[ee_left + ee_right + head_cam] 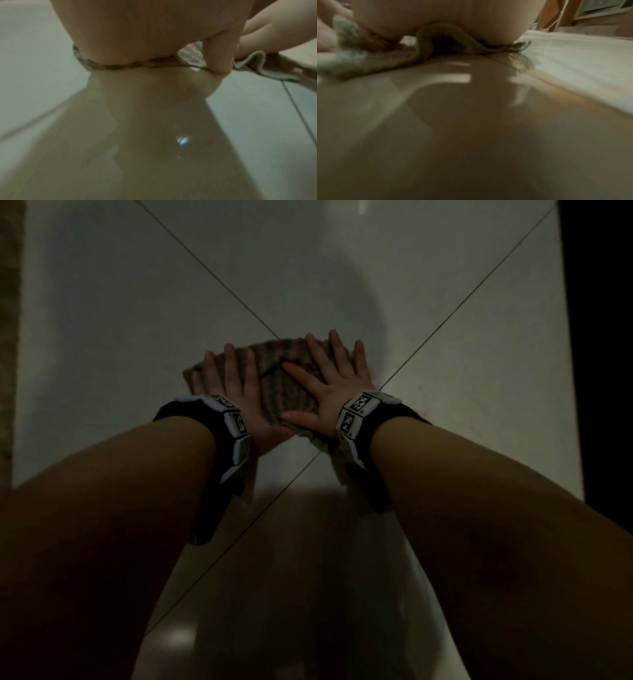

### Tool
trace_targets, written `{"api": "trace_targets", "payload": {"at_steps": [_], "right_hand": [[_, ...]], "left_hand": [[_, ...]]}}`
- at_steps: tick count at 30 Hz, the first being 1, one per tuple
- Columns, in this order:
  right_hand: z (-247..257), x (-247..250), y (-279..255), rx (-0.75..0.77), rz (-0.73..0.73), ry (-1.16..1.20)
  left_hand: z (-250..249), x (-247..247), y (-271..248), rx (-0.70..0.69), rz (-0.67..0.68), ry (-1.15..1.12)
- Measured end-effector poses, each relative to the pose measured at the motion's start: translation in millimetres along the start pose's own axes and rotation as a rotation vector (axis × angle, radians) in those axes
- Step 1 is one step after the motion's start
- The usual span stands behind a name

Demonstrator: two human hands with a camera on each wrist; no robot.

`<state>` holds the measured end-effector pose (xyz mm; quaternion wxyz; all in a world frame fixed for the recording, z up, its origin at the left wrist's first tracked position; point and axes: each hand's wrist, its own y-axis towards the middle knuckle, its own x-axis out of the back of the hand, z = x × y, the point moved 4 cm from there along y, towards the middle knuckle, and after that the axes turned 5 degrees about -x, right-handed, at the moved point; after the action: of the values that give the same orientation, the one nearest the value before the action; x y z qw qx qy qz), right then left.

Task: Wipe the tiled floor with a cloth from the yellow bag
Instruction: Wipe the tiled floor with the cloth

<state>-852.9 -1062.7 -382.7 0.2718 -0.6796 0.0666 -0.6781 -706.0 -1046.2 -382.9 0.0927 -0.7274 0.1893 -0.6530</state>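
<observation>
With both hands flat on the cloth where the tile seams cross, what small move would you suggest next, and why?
Probably slide the cloth forward along the tiled floor: the left hand and right hand press it flat with spread fingers over the seam crossing, and bare tile lies ahead.

Wooden frame (563, 14) — far right, brownish strip (8, 337) — left edge

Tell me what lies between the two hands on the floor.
Only the cloth: a striped strip shows between the left hand and right hand, clearest in the head view.
</observation>
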Motion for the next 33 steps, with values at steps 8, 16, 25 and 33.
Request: {"api": "trace_targets", "payload": {"at_steps": [8,16,25,33], "right_hand": [[-33,-9,-19,-0.099,0.005,0.055],[-43,-32,-72,-0.140,0.025,0.097],[-40,-76,-152,-0.117,0.072,0.077],[-20,-127,-235,-0.052,0.182,0.095]], "left_hand": [[-26,-1,8,-0.076,0.040,0.076],[-61,-8,-26,-0.144,0.122,0.085],[-89,-43,-92,-0.235,0.247,0.162],[-103,-81,-168,-0.353,0.317,0.212]]}}
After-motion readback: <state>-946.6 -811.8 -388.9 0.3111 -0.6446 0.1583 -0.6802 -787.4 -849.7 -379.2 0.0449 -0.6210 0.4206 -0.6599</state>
